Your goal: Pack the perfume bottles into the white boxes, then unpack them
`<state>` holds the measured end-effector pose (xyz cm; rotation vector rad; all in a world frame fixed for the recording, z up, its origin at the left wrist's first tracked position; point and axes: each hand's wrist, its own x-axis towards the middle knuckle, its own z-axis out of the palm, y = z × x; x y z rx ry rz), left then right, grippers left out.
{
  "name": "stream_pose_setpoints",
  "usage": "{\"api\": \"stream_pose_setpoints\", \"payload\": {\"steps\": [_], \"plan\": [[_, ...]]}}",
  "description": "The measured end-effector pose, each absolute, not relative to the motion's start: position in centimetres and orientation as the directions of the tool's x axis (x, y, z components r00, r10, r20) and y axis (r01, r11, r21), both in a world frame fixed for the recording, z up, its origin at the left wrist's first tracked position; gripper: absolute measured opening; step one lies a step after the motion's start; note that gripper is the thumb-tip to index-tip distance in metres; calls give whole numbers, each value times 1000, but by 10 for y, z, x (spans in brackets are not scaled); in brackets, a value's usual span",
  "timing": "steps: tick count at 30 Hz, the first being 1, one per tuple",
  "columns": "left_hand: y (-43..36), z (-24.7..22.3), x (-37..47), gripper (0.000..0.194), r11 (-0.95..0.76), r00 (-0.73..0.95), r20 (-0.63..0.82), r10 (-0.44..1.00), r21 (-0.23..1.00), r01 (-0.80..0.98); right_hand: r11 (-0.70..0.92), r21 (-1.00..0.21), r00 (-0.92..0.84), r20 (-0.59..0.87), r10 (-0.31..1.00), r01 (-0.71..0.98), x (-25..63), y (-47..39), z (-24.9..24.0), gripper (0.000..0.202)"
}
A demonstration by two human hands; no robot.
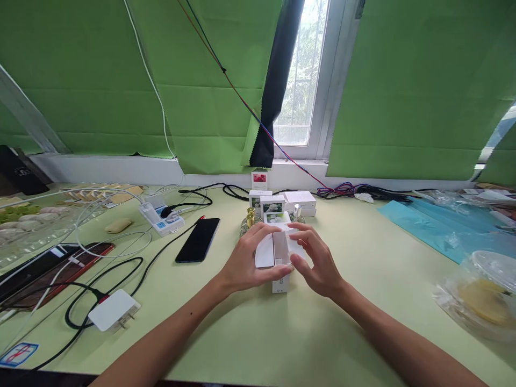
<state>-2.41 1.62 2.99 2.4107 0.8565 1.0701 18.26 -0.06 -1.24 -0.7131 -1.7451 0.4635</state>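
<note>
A small white box [280,284] stands upright on the table before me, its top open and its side flaps folded outward. The inside looks pale, and nothing shows in the part I can see. Around its left side my left hand [244,257] is closed, thumb along the near edge and fingers behind the left flap. My right hand [318,262] curls at the right flap, thumb and fingertips at the rim. Just behind the box are gold-capped glass bottles [250,217], a silver-capped bottle [297,212] and white boxes with flower pictures [272,204], partly hidden by my hands.
Left lie a black phone [198,240], a power strip [156,216], a white charger [114,310] and tangled cables. A plain white box [300,201] and a red-flower box [259,179] stand at the back. Blue plastic sheeting [429,223] and a wrapped clear container [481,298] lie right.
</note>
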Motion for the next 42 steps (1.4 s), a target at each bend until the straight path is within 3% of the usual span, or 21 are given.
{"api": "stream_pose_setpoints", "payload": {"steps": [16, 42], "plan": [[15, 28, -25, 60, -733, 521, 520, 676, 547, 404, 822, -454, -132, 843, 521, 344, 182, 0, -9, 17], [11, 20, -18, 58, -755, 443, 612, 655, 521, 398, 732, -566, -100, 761, 640, 380, 179, -6, -9, 26]]}}
